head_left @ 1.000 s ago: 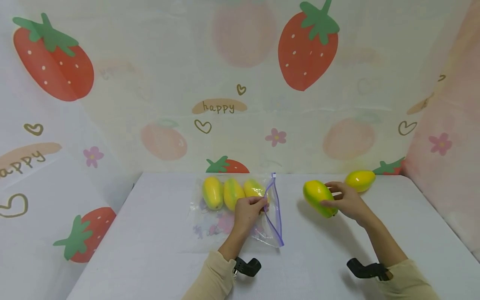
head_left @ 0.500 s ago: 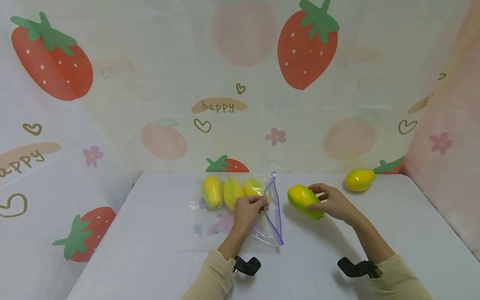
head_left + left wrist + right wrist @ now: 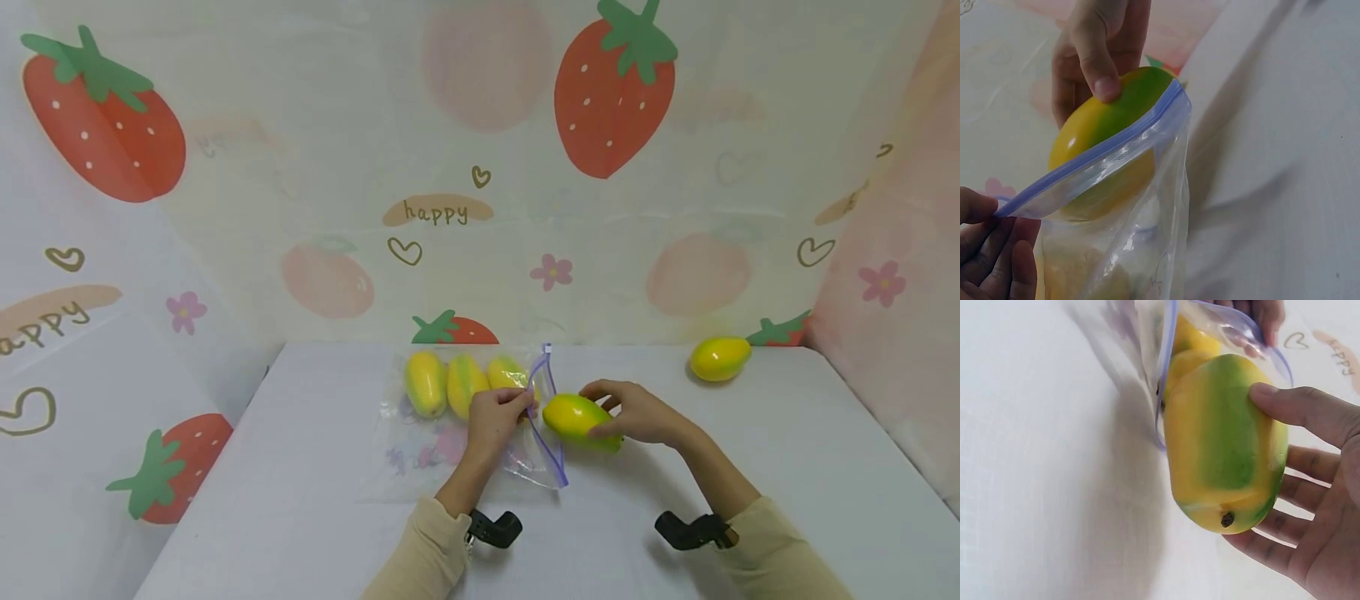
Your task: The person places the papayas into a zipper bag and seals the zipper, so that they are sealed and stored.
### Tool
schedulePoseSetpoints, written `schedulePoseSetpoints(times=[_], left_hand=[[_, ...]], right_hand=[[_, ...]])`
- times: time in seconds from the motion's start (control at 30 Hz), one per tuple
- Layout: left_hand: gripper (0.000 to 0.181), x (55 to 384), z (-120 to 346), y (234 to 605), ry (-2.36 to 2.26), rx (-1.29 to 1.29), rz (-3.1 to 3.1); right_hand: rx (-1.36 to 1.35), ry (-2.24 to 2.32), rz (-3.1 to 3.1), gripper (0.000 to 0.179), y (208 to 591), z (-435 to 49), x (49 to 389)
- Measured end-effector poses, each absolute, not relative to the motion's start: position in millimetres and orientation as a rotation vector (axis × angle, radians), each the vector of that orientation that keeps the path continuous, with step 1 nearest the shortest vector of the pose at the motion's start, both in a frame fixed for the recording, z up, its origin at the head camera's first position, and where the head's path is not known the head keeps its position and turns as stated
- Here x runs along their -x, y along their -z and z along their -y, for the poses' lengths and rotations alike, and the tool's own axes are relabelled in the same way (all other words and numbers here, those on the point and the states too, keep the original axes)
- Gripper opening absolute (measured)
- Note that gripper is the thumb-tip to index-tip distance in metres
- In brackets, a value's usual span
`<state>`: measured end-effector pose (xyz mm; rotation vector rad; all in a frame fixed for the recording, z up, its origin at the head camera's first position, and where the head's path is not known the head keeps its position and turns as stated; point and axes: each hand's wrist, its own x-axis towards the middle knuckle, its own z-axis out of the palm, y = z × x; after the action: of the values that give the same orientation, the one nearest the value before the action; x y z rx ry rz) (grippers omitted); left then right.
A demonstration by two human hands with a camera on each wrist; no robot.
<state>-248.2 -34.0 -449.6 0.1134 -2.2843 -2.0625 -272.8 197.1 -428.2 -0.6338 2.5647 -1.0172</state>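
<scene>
My right hand (image 3: pixel 633 412) holds a yellow-green papaya (image 3: pixel 577 419) between thumb and fingers, right at the mouth of a clear zip bag (image 3: pixel 405 458). In the right wrist view the papaya (image 3: pixel 1229 437) points its dark stem end towards the camera, its far end within the bag's purple-edged opening. My left hand (image 3: pixel 495 421) pinches the purple zip edge (image 3: pixel 531 400) and keeps the mouth apart. The left wrist view shows the zip strip (image 3: pixel 1097 150) crossing in front of the papaya (image 3: pixel 1104 119). Inside the bag lie three papayas (image 3: pixel 426 385), the rightmost partly hidden by my left hand.
Another papaya (image 3: pixel 720 360) lies at the back right of the white-covered table (image 3: pixel 247 467). Behind the table hangs a cloth backdrop (image 3: pixel 517 225) printed with strawberries. Black wrist cameras (image 3: pixel 495 530) sit on both wrists.
My right hand has carried the papaya leftwards and down, from near the back-right papaya to the bag's mouth. My left hand keeps its pinch on the zip edge in the same place.
</scene>
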Motion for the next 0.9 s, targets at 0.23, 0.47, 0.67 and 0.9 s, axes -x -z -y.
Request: schedulePoseSetpoints(times=[0.23, 0.47, 0.67, 0.9], left_hand=[[0.023, 248, 33, 451, 2.063, -0.109, 2.298], [0.023, 246, 31, 452, 2.057, -0.108, 2.314], [0.023, 248, 31, 452, 2.064, -0.115, 2.298], [0.023, 249, 32, 451, 2.048, -0.124, 2.315]], right_hand=[[0.776, 0.900, -2.511, 0.052, 431, -181, 276], [0.808, 0.851, -2.500, 0.052, 432, -171, 279], [0.760, 0.891, -2.506, 0.049, 433, -169, 279], [0.796, 0.895, -2.605, 0.049, 439, -174, 280]])
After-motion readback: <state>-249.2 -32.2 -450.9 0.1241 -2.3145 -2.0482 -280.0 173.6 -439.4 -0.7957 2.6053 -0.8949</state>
